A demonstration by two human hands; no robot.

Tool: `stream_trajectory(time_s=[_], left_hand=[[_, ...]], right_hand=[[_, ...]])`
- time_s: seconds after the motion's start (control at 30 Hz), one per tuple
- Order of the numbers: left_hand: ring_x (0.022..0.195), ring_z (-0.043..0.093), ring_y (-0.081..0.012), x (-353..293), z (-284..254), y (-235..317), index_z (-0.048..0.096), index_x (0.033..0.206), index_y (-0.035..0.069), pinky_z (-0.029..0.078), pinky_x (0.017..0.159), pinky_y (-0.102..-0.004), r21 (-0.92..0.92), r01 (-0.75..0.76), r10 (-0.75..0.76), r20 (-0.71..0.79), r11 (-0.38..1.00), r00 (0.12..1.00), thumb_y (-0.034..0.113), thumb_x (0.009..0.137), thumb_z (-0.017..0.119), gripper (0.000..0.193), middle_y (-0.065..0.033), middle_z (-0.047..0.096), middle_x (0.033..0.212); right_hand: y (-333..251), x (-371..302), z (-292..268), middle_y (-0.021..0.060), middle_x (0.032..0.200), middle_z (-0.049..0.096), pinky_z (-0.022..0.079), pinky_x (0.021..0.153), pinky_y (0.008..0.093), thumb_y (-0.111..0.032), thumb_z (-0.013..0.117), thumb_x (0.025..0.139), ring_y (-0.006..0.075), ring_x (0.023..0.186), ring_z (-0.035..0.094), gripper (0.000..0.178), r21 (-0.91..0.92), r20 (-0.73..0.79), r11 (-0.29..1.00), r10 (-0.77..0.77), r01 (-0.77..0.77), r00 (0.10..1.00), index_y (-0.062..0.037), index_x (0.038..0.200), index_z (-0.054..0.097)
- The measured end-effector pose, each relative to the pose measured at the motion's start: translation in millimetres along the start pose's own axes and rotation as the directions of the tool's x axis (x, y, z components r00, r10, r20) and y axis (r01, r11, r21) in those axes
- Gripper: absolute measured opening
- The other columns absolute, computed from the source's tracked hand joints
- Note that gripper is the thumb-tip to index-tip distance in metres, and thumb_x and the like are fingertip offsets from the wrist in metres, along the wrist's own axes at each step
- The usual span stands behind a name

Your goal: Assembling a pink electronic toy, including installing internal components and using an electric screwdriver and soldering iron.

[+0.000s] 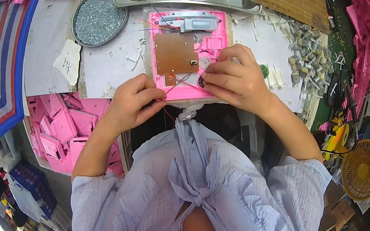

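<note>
A pink plastic housing [177,95] lies open in front of me, with a brown circuit board [172,53] and a grey plastic part [201,23] inside it. At the near left corner, my left hand [134,102] pinches thin wires [175,85] that run across the housing's near side. My right hand [240,79] reaches over the right side, its fingers closed on a small dark round part [201,82] at the housing's inner edge. The fingers cover most of that part, so its kind does not show. Loose coloured wires [154,23] stick out at the left.
Left stands a round bowl [74,22] of small screws; behind the housing, a metal tray [175,1] with small metal pieces. Cardboard [291,3] lies back right, near piled grey-and-white parts [307,55]. Pink housings [64,126] fill a lower-left box. A yellow fan [362,169] stands right.
</note>
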State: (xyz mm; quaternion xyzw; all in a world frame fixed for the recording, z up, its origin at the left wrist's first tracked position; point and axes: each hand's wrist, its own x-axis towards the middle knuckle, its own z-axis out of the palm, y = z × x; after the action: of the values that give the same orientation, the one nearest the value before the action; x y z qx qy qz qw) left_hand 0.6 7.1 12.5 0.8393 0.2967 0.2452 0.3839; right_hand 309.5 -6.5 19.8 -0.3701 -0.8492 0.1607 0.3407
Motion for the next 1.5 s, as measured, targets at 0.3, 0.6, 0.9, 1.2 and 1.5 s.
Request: stream_trajectory(time_s=[0.3, 0.6, 0.9, 1.2, 1.5], left_hand=[[0.071, 0.061, -0.0258, 4.8, 2.2, 4.2, 0.070, 0.094, 0.005, 0.049, 0.061, -0.0360, 0.046, 0.002, -0.002, -0.007, 0.999, 1.000, 0.005, 0.076, 0.083, 0.022, -0.0088, 0.060, 0.083], [0.071, 0.061, -0.0258, 32.3, -30.4, 34.1, 0.070, 0.095, 0.004, 0.049, 0.062, -0.0350, 0.028, 0.113, -0.117, 0.210, 0.993, 0.971, 0.006, 0.080, 0.080, 0.018, -0.0107, 0.061, 0.087], [0.084, 0.067, -0.0319, 223.4, -49.3, -16.1, 0.071, 0.096, 0.005, 0.053, 0.073, -0.0428, 0.530, -0.301, 0.271, 0.136, 0.793, 0.953, 0.007, 0.087, 0.069, 0.009, -0.0101, 0.066, 0.094], [0.081, 0.068, -0.0276, 300.0, -11.0, -53.9, 0.069, 0.102, 0.008, 0.055, 0.071, -0.0411, 0.425, -0.656, 0.526, 0.393, 0.623, 0.754, 0.009, 0.086, 0.068, 0.016, -0.0096, 0.066, 0.093], [0.078, 0.068, -0.0125, 220.9, -63.1, 4.5, 0.064, 0.103, -0.002, 0.056, 0.072, -0.0272, -0.531, 0.301, -0.282, 0.118, 0.792, 0.952, 0.008, 0.093, 0.067, 0.015, -0.0083, 0.072, 0.088]], right_hand=[[-15.6, -10.0, -44.3, 0.0071, 0.110, 0.069, 0.050, 0.088, 0.0429, -0.013, 0.080, 0.075, 0.0320, 0.097, 0.061, 0.030, -0.128, -0.059, 0.976, 0.170, -0.176, 0.984, -0.0084, 0.104, 0.074], [-6.3, -101.5, -85.8, 0.0106, 0.097, 0.068, 0.051, 0.065, 0.0310, -0.004, 0.072, 0.082, 0.0204, 0.069, 0.062, 0.032, -0.308, -0.182, 0.565, 0.754, -0.765, 0.630, -0.0015, 0.114, 0.067], [-0.4, -58.3, -86.4, 0.0089, 0.098, 0.063, 0.047, 0.057, 0.0287, -0.001, 0.069, 0.076, 0.0161, 0.062, 0.056, 0.032, -0.093, -0.360, 0.690, 0.649, -0.717, 0.671, -0.0032, 0.109, 0.069], [-10.7, -70.7, -95.0, 0.0082, 0.101, 0.064, 0.047, 0.058, 0.0261, 0.000, 0.070, 0.077, 0.0141, 0.070, 0.059, 0.031, -0.006, -0.381, 0.699, 0.660, -0.715, 0.648, -0.0014, 0.108, 0.070], [-14.8, -37.4, -84.4, 0.0094, 0.106, 0.065, 0.053, 0.066, 0.0230, 0.005, 0.075, 0.081, 0.0139, 0.089, 0.064, 0.031, 0.451, -0.342, 0.721, 0.684, -0.526, 0.644, 0.0004, 0.112, 0.072]])
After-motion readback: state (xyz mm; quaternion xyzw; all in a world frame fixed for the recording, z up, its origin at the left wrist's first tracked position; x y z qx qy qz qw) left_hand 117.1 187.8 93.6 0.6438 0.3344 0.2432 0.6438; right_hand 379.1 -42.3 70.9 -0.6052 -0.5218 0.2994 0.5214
